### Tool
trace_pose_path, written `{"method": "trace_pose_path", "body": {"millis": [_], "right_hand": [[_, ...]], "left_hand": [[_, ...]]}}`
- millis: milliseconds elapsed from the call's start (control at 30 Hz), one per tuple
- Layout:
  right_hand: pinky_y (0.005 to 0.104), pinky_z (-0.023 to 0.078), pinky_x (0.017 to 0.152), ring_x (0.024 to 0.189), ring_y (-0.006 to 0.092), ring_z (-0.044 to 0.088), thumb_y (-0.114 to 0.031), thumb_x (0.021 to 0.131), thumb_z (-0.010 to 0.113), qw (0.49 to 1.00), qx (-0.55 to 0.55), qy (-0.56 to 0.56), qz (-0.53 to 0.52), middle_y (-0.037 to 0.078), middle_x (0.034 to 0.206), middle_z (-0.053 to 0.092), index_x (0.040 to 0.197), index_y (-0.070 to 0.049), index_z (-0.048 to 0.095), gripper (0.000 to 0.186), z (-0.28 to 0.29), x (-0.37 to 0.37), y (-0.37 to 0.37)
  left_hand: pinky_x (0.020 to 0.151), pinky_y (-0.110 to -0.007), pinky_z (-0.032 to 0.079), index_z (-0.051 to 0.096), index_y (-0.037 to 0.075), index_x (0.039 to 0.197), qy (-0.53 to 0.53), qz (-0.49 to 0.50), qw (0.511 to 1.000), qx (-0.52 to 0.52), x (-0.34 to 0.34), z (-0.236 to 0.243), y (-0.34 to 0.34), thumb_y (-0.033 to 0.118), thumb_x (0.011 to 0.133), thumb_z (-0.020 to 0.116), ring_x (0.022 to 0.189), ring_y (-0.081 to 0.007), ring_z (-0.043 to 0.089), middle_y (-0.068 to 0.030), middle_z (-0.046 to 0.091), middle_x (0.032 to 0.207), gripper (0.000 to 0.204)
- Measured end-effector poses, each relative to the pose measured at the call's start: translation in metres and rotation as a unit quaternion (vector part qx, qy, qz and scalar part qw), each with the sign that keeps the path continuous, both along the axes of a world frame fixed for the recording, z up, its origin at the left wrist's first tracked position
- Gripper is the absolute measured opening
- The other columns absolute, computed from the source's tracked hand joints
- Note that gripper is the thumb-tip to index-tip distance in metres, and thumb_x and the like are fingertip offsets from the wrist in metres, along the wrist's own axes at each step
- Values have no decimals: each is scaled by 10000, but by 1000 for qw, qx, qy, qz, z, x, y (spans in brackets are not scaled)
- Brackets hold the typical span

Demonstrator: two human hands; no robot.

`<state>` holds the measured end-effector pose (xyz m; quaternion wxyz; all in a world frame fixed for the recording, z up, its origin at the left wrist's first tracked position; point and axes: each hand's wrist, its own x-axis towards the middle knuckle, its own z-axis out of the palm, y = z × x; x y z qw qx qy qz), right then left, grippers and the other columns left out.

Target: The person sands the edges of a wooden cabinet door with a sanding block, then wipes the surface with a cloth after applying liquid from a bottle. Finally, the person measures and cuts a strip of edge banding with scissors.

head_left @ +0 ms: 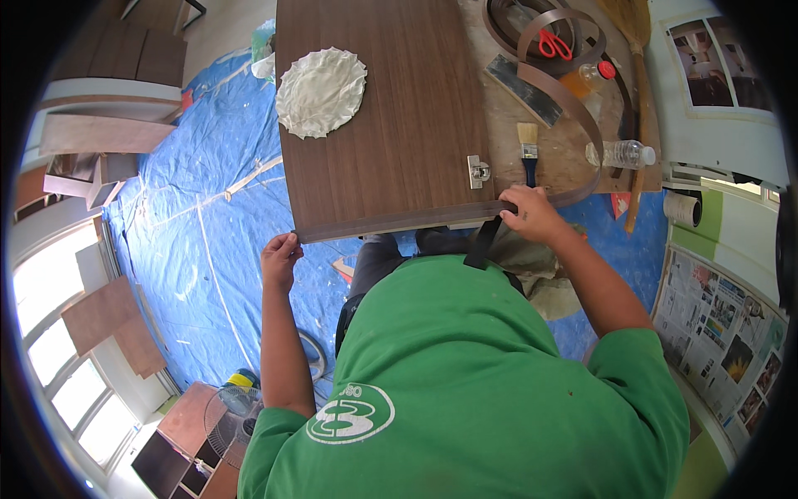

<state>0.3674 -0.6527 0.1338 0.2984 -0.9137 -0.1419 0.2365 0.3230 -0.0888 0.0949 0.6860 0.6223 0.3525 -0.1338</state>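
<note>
A brown wood-grain panel [399,116] lies in front of me with a strip of brown edge banding [391,223] along its near edge. At the panel's near left corner, my left hand [281,256] pinches the end of the banding between thumb and fingers. My right hand [532,213] is closed on the same strip by the near right corner; its fingertips are partly hidden. From there the strip curves right and up to a loose coil at the far right. A metal hinge [479,172] sits on the panel near my right hand.
A ruffled white round cover [322,91] rests on the panel. Right of it, on a plywood board, are a paintbrush [529,151], a dark flat block [524,90], red scissors [555,45], an orange bottle [586,79] and a clear bottle [625,155]. Blue sheeting [208,166] covers the floor.
</note>
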Motion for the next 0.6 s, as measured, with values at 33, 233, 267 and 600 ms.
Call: {"method": "trace_pose_path", "body": {"millis": [33,233,267,600], "right_hand": [[440,371,895,1036,290,602,-276,831,675,1000,0,-2,-1,82,995,642,1043,-88,655,284,0,0,0],[446,377,885,992,313,619,-262,818,688,1000,-24,-8,-12,100,969,641,1032,-93,664,274,-9,-1,2],[448,380,886,990,318,624,-256,815,694,1000,-26,3,-8,106,970,642,1032,-91,667,274,-2,1,3],[438,385,910,1028,324,622,-238,817,696,999,-17,30,-11,124,1017,652,1055,-73,671,290,6,6,4]], "left_hand": [[700,-277,559,708,5,1013,4,-4,1000,1,0,0,0,163,939,749,741,-127,638,-41,683,830,179],[730,-303,572,708,-11,1040,31,-44,998,25,4,10,3,182,949,731,769,-156,658,-60,697,873,215],[736,-308,574,708,-15,1048,30,-53,998,25,6,12,4,186,950,725,775,-163,661,-66,701,882,224],[730,-320,589,717,-26,1016,51,-71,996,32,15,22,5,172,927,741,743,-159,676,-76,713,872,219]]}}
